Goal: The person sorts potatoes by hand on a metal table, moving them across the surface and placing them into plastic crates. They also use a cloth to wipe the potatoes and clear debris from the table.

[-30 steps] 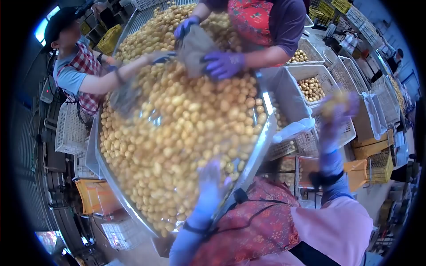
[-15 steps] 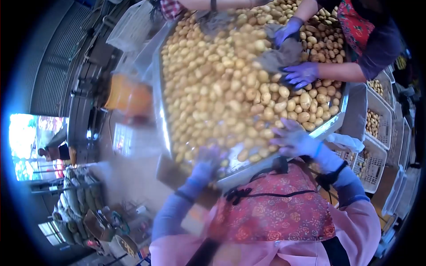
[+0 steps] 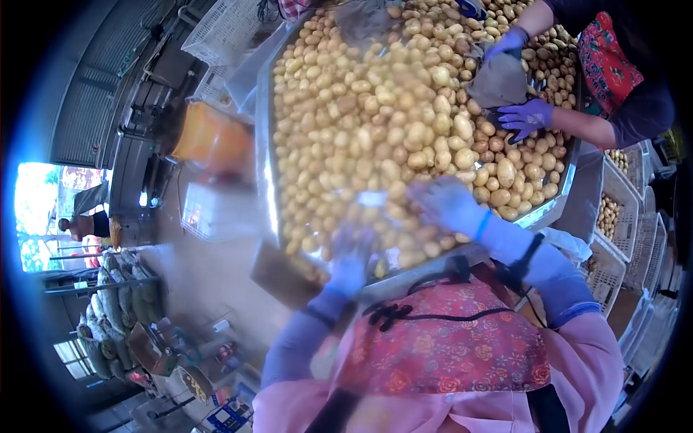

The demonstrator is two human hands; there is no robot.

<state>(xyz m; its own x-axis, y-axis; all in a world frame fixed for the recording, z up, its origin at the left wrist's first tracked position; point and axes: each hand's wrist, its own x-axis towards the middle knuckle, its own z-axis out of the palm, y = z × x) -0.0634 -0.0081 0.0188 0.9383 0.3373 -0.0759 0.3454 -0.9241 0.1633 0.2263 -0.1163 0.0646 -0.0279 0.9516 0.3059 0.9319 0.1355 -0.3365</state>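
Note:
Round yellowish potatoes (image 3: 375,123) cover a metal-edged sorting table (image 3: 266,162). My left hand (image 3: 351,252), in a pale purple glove, rests at the near left part of the potatoes; it is blurred and its fingers look spread. Over the near middle of the heap, my right hand (image 3: 442,203) lies on potatoes with its fingers apart, pointing left. Neither palm shows from above. Small bare patches of shiny table surface show between my hands.
Across the table at the right, a co-worker's purple-gloved hands (image 3: 525,117) are at a grey cloth (image 3: 498,81). Another grey cloth (image 3: 364,25) lies at the far edge. White crates (image 3: 617,206) stand right, an orange crate (image 3: 211,137) left, and stacked sacks (image 3: 112,310) lower left.
My right hand has come from the raised, right side down onto the potatoes and then further left. My left hand stays low over the heap. The view has swung left.

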